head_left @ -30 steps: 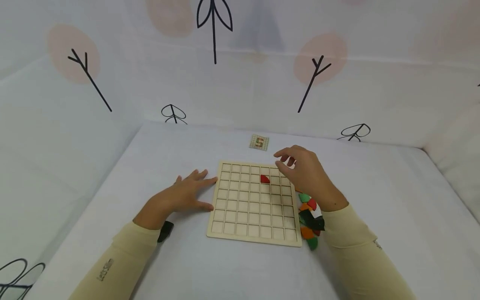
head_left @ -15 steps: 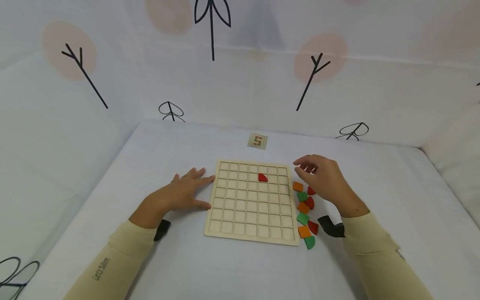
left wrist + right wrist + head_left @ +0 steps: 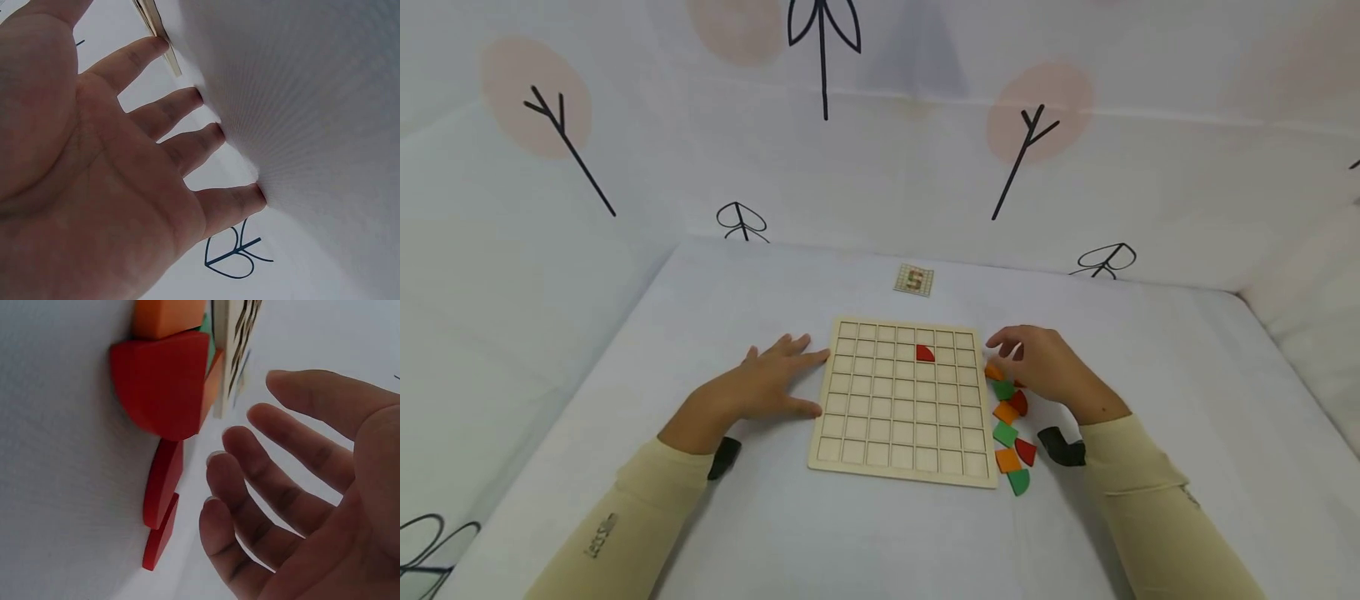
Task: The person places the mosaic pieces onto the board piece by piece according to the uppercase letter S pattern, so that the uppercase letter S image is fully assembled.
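A pale wooden grid board lies flat on the white cloth, with one red quarter-circle piece in an upper cell right of its middle. My left hand rests palm down with spread fingers, forefinger and thumb at the board's left edge; the left wrist view shows the fingertips against the cloth. Just off the board's upper right corner, my right hand hovers over the top of a column of pieces, its fingertips overlapping an orange square piece. In the right wrist view its fingers are loosely bent, holding nothing.
Several orange, green and red pieces line the board's right side. A small card with a coloured pattern lies beyond the board. Dark straps sit at both wrists. White patterned cloth walls rise at the back and sides.
My right hand has moved from above the board's upper right to the right, then down to the top of the pieces column. The left hand has stayed at the board's edge.
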Motion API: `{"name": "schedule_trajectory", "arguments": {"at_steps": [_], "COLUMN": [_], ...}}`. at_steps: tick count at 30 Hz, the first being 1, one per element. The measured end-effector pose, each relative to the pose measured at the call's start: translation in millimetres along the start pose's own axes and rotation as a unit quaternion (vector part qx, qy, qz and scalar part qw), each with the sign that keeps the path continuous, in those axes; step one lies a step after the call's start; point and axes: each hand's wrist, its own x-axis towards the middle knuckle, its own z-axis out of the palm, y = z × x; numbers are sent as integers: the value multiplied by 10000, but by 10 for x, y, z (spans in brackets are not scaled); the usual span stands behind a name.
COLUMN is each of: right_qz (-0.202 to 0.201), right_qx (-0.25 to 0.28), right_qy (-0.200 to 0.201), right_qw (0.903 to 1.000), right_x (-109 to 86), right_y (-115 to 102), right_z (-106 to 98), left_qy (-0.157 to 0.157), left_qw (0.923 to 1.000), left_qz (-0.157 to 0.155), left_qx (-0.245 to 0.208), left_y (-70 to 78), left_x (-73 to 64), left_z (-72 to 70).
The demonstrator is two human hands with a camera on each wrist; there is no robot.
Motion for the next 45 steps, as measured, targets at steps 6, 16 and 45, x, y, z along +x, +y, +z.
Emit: {"name": "schedule_trajectory", "arguments": {"at_steps": [6,16,45], "right_qz": [25,-296,-140], "right_qx": [-188,-350,-421], "right_qy": [-233,-287,-289], "right_qw": [9996,9985,9986], "right_x": [36,58,47], "right_y": [69,105,90], "right_z": [35,59,76], "left_qy": [-29,27,-19], "left_qw": [10000,10000,10000], "left_qz": [-34,-11,-40], "left_qx": [1,50,-16], "left_y": [7,0,-3], "left_x": [7,7,15], "left_z": [8,8,8]}}
